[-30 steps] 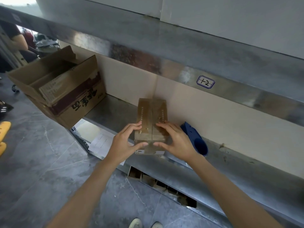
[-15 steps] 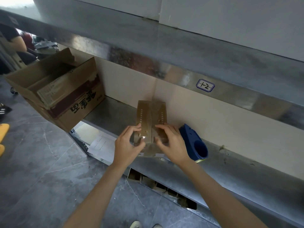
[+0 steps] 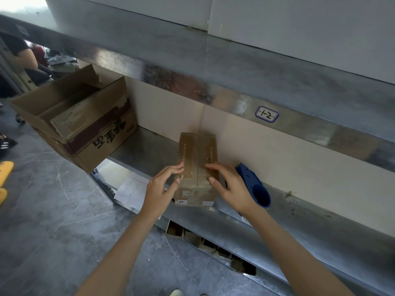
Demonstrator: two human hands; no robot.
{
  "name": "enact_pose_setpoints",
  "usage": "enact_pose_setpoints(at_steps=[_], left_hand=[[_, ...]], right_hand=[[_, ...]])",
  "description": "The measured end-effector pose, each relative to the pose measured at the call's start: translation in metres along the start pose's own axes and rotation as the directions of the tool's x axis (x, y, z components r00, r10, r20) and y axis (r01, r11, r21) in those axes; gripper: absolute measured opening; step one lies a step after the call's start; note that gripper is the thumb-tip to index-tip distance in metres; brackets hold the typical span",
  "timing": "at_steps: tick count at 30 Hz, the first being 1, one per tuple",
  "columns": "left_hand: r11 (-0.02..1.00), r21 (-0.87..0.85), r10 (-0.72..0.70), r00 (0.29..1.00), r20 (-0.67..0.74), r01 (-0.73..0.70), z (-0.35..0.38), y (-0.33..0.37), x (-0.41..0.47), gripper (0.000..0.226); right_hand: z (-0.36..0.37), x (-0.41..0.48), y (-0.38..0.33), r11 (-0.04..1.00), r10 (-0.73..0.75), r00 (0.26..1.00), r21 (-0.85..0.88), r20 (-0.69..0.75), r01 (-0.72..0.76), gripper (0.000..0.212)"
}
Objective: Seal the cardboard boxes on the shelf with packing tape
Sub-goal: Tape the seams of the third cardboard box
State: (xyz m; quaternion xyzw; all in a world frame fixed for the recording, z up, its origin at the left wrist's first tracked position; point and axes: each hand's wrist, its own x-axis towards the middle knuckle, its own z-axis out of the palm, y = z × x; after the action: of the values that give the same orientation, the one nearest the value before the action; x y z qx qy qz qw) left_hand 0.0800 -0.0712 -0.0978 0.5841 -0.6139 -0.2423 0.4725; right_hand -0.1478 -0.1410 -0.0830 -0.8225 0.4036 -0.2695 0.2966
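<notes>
**Q:** Fingers first. Contact?

**A:** My left fingertips (image 3: 178, 167) curl onto the left top flap of the small box (image 3: 197, 154), with the thumb against its near left corner: a pinch. My right fingers (image 3: 213, 166) lie fairly straight on the right flap, thumb beside the centre seam, pressing and not wrapping.

**Q:** Hands?

**A:** Left hand (image 3: 162, 189) and right hand (image 3: 233, 186) flank the box's near end. The flaps meet along the seam.

**Q:** Box position?

**A:** On the metal shelf (image 3: 145, 150), near end at the front lip, far end close to the beige back panel (contact there: cannot tell).

**Q:** Clearance?

**A:** Right side is tight: the blue tape dispenser (image 3: 256, 189) sits just beside my right hand. On the left there is bare shelf between the box and the large open carton (image 3: 85, 129), which overhangs the shelf's left end. The upper shelf's edge, bearing a handwritten label (image 3: 266, 113), runs overhead.
</notes>
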Motion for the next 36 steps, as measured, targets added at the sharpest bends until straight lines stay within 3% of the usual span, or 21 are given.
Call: enact_pose_setpoints(at_steps=[14,19,23,31,36], left_hand=[[0.995,-0.071,-0.062,0.997,0.045,0.065,-0.004,0.0,0.002,0.028],[0.987,-0.103,-0.11,0.983,0.146,0.126,-0.014,-0.005,0.006,0.044],[0.995,-0.07,-0.066,0.994,0.084,0.072,-0.014,-0.004,0.007,0.043],[0.997,-0.07,-0.046,0.999,-0.026,0.045,-0.006,-0.003,0.006,0.032],[0.998,-0.062,-0.025,0.997,-0.071,0.021,-0.003,-0.001,0.007,0.032]], right_hand=[[-0.002,-0.002,-0.005,1.0,0.01,1.0,0.018,0.015,-0.01,0.039],[-0.021,-0.002,-0.01,0.995,0.058,0.982,0.073,0.182,-0.073,0.047],[-0.029,0.002,-0.006,0.995,0.064,0.961,0.06,0.271,-0.084,0.064],[-0.016,-0.001,-0.001,0.999,0.034,0.99,0.018,0.139,-0.037,0.056],[-0.01,-0.002,-0.002,0.999,0.03,0.998,0.021,0.06,-0.031,0.041]])
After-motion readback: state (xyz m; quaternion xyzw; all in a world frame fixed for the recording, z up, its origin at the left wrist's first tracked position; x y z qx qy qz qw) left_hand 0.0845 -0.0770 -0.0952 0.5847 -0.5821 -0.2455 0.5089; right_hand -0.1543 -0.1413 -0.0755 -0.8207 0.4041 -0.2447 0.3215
